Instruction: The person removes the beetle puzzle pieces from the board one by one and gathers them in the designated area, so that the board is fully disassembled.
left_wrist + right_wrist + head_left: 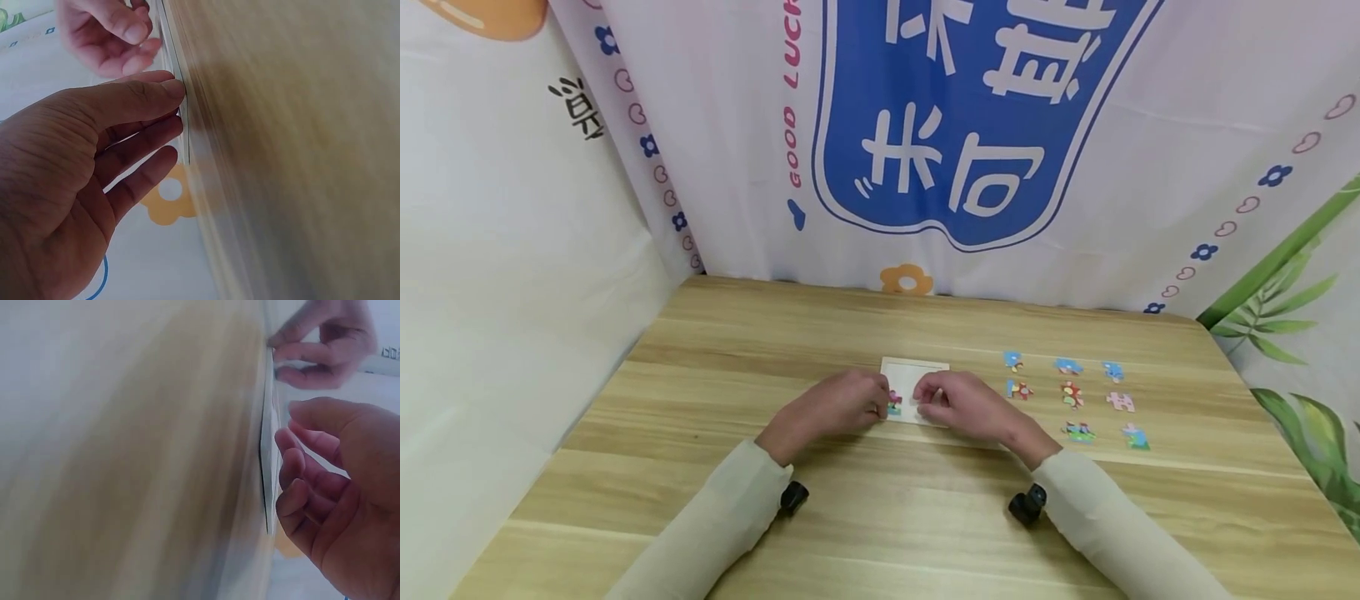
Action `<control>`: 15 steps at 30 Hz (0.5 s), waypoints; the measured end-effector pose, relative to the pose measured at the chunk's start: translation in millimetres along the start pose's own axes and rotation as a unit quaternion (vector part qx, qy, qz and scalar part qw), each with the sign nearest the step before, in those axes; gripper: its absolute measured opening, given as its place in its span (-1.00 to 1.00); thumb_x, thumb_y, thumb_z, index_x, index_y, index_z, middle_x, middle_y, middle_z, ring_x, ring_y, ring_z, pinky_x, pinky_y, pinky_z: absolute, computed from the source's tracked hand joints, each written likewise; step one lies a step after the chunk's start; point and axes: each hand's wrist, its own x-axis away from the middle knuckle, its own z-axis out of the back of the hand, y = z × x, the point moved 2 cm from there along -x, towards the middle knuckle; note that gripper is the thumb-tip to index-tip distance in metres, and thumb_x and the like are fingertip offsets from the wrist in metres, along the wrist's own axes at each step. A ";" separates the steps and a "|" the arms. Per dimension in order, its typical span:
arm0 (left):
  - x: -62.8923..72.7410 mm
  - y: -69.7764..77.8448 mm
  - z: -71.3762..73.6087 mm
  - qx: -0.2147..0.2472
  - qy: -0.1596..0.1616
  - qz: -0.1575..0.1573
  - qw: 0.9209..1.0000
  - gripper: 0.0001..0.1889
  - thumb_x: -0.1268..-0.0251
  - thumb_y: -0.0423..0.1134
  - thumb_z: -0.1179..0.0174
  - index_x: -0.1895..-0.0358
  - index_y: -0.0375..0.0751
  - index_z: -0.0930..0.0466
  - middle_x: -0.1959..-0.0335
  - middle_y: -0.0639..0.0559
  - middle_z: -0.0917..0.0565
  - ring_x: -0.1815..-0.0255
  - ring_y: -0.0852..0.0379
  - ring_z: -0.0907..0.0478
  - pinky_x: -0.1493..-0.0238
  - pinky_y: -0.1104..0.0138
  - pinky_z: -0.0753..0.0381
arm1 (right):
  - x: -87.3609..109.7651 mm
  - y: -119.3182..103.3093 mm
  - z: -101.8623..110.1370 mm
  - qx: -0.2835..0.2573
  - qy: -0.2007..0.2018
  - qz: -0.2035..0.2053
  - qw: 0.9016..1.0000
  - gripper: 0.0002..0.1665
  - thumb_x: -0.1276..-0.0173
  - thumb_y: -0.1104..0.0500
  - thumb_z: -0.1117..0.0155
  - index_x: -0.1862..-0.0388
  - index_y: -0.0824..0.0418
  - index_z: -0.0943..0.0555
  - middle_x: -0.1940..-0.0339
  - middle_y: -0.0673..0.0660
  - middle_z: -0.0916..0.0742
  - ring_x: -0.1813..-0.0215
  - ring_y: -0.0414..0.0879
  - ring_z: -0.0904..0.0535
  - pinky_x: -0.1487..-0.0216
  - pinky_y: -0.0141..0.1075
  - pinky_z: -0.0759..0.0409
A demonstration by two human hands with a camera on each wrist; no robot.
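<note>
A small white puzzle tray (pixel 917 369) lies flat on the wooden table. In its lower left corner sits a colourful jigsaw piece (pixel 894 403), partly covered by fingers. My left hand (pixel 850 400) pinches the tray's left edge; in the left wrist view the thumb (pixel 170 90) lies along that edge with the fingers behind it. My right hand (pixel 966 404) hovers over the tray's right part. Seen from the right wrist, its fingers (pixel 292 465) are loosely bent close to the tray (pixel 267 444), with nothing visible between them.
Several loose jigsaw pieces lie in rough rows right of the tray, among them a red and yellow piece (pixel 1072 394), a pink piece (pixel 1121 402) and a blue-green piece (pixel 1136 437). A printed curtain (pixel 737 167) hangs along the table's back edge.
</note>
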 end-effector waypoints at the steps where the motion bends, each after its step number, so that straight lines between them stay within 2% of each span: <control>1: -0.2 0.2 0.2 -0.002 -0.001 0.003 1.000 -0.90 -0.29 -0.41 -0.42 0.35 -0.15 -0.86 0.15 0.04 -0.73 0.13 0.14 -0.63 0.06 0.33 -0.63 | -2.1 -0.6 -1.2 0.002 -0.001 -0.001 1.000 -0.88 -0.46 0.24 -0.35 0.06 0.17 -0.69 0.20 -0.09 -0.71 0.17 -0.19 -0.61 0.10 -0.25 -0.61; 9: 0.2 0.6 1.1 -0.004 -0.006 0.026 1.000 -0.95 -0.29 -0.37 -0.44 0.29 -0.13 -0.85 0.13 0.02 -0.66 0.16 0.14 -0.60 0.10 0.32 -0.62 | -8.6 -4.0 -5.4 0.026 -0.003 0.002 1.000 -0.71 -0.43 0.22 -0.40 -0.09 0.20 -0.67 0.14 -0.01 -0.71 0.10 -0.18 -0.61 0.02 -0.21 -0.60; 15: 0.4 -1.1 -0.8 0.022 -0.003 0.044 0.999 -0.92 -0.31 -0.37 -0.42 0.32 -0.10 -0.82 0.05 0.01 -0.65 0.10 0.12 -0.60 0.04 0.27 -0.62 | -7.4 -5.1 -5.8 0.035 -0.010 0.000 0.999 -0.65 -0.43 0.21 -0.39 -0.16 0.19 -0.67 0.11 0.02 -0.69 0.16 -0.17 -0.57 0.08 -0.22 -0.57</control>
